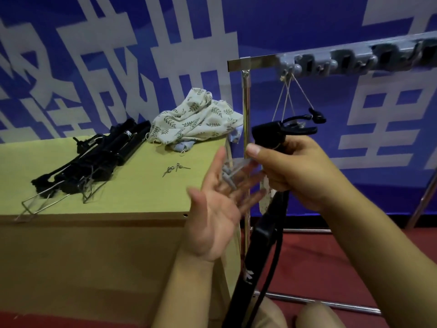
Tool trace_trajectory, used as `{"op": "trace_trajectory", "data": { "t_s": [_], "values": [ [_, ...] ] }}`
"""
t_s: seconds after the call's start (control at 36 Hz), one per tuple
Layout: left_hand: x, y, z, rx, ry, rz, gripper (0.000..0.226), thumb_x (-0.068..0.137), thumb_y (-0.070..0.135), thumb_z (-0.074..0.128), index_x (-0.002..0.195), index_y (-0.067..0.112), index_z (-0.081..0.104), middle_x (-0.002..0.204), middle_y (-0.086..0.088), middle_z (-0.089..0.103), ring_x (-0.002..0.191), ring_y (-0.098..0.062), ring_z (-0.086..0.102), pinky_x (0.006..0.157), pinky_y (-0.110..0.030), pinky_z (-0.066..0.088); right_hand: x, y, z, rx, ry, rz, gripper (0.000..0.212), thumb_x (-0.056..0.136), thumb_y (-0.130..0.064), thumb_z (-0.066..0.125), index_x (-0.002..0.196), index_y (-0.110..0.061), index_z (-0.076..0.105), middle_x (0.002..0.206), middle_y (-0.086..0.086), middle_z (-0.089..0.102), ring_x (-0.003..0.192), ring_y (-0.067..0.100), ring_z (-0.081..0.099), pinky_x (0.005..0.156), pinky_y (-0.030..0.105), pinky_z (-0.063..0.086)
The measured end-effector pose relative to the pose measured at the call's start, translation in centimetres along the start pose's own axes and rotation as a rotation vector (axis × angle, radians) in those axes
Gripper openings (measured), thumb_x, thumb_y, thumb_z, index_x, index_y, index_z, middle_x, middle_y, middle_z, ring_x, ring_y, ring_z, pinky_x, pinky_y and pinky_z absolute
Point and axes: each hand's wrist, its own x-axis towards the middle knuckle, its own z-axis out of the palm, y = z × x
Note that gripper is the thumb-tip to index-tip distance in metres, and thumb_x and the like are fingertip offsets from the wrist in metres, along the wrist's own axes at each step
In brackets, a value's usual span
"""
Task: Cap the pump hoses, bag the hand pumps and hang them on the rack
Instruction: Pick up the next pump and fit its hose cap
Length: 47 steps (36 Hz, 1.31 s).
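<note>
My right hand [293,171] grips one pump [257,245]; left hand [217,209] wide, a blurred cap [228,177] possibly on its fingers. Unbagged pumps [94,162] remain on table [142,197]; rack [307,61] awaits.

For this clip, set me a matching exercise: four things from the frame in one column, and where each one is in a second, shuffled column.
Things:
1. hand pump
2. pile of pumps
3. leaf-print bags
4. loose metal pins

Places:
A. heaped at the table's back right corner
B. held by the right hand, body hanging down in front of the rack
C. lying at the table's left, wire foot stands toward its front edge
D. scattered on the table between the pile and the open left hand

Pairs: 1-B, 2-C, 3-A, 4-D
</note>
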Motion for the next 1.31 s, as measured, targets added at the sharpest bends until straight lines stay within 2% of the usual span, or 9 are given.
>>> {"op": "trace_trajectory", "data": {
  "t_s": [0.14, 0.33, 0.5, 0.58, 0.69, 0.81, 0.97, 1.08, 1.31],
  "values": [
    [1.1, 1.4, 0.3, 0.202, 0.227, 0.071, 0.035, 0.085, 0.030, 0.062, 0.116, 0.015, 0.064, 0.100, -0.007, 0.069, 0.084, -0.017, 0.066, 0.079, -0.029, 0.054, 0.0, 0.6, 0.0, -0.101, 0.038, 0.019, 0.015, 0.084, -0.013, 0.066, 0.069, -0.014, 0.063, 0.043, -0.010, 0.034, 0.038, 0.008, 0.027, 0.041, 0.021, 0.023],
    [1.1, 1.5, 2.1, 0.440, 0.301, 0.234, 0.010, 0.090, 0.014, 0.051, 0.100, 0.016, 0.053, 0.083, 0.004, 0.072, 0.083, -0.008, 0.067, 0.076, -0.021, 0.051, -0.9, -0.6, 0.8, -0.187, 0.155, -0.009, 0.033, 0.086, -0.040, 0.054, 0.083, -0.008, 0.063, 0.048, -0.006, 0.044, 0.043, 0.010, 0.037, 0.045, 0.021, 0.034],
    [2.0, 2.0, 3.6, 0.404, 0.327, 0.419, 0.019, 0.083, 0.013, 0.059, 0.079, 0.029, 0.068, 0.086, -0.001, 0.074, 0.085, -0.017, 0.070, 0.077, -0.031, 0.055, -1.8, -2.6, 1.6, -0.252, 0.110, -0.101, 0.027, 0.064, -0.055, 0.055, 0.068, -0.031, 0.066, 0.046, -0.013, 0.054, 0.042, -0.002, 0.048, 0.045, 0.011, 0.038],
    [2.4, 1.8, 3.7, 0.375, 0.355, 0.435, 0.009, 0.078, 0.014, 0.065, 0.081, 0.020, 0.071, 0.089, -0.002, 0.074, 0.089, -0.018, 0.070, 0.075, -0.030, 0.056, -1.2, -2.5, 1.7, -0.295, 0.085, -0.093, 0.017, 0.063, -0.042, 0.072, 0.073, -0.027, 0.071, 0.071, -0.012, 0.071, 0.066, -0.008, 0.064, 0.058, 0.005, 0.047],
    [2.8, 1.3, 2.4, 0.424, 0.399, 0.363, 0.012, 0.081, 0.012, 0.068, 0.082, 0.023, 0.073, 0.090, -0.006, 0.073, 0.089, -0.024, 0.066, 0.077, -0.040, 0.055, 0.1, -1.4, 1.8, -0.224, 0.087, 0.028, 0.010, 0.085, -0.010, 0.064, 0.076, -0.010, 0.067, 0.047, -0.006, 0.059, 0.038, -0.004, 0.049, 0.040, 0.006, 0.035],
    [3.2, 2.9, -1.1, 0.490, 0.178, 0.132, 0.016, 0.085, 0.032, 0.062, 0.089, 0.021, 0.073, 0.092, -0.002, 0.073, 0.092, -0.018, 0.068, 0.079, -0.033, 0.055, 0.4, -0.5, 0.4, -0.230, 0.130, 0.074, 0.019, 0.086, -0.016, 0.064, 0.067, -0.018, 0.064, 0.048, -0.004, 0.050, 0.041, 0.007, 0.035, 0.042, 0.021, 0.030],
    [8.4, 6.1, -13.2, 1.539, 0.612, -0.106, 0.024, 0.095, 0.016, 0.051, 0.111, 0.019, 0.068, 0.108, -0.004, 0.068, 0.103, -0.025, 0.061, 0.079, -0.026, 0.040, 0.5, -0.1, -0.3, -0.247, 0.188, 0.081, 0.023, 0.085, -0.020, 0.065, 0.063, -0.021, 0.058, 0.046, -0.009, 0.046, 0.043, 0.009, 0.041, 0.047, 0.023, 0.037],
    [9.8, 5.5, -18.4, 2.220, 0.259, -0.375, 0.034, 0.094, 0.013, 0.046, 0.119, 0.030, 0.062, 0.122, 0.003, 0.062, 0.122, -0.021, 0.048, 0.108, -0.042, 0.019, 0.9, 0.4, -0.3, -0.240, 0.185, 0.088, 0.027, 0.083, -0.021, 0.065, 0.058, -0.021, 0.059, 0.049, -0.007, 0.046, 0.045, 0.013, 0.038, 0.049, 0.028, 0.032],
    [11.1, 3.9, -18.5, 2.549, -0.034, -0.368, 0.031, 0.095, 0.019, 0.042, 0.108, 0.032, 0.067, 0.109, 0.007, 0.066, 0.129, -0.016, 0.042, 0.112, -0.054, -0.004, 1.9, 0.8, 0.4, -0.262, 0.164, 0.090, 0.015, 0.082, -0.023, 0.064, 0.072, -0.013, 0.060, 0.053, 0.001, 0.041, 0.044, 0.013, 0.035, 0.048, 0.027, 0.031]
  ]
}}
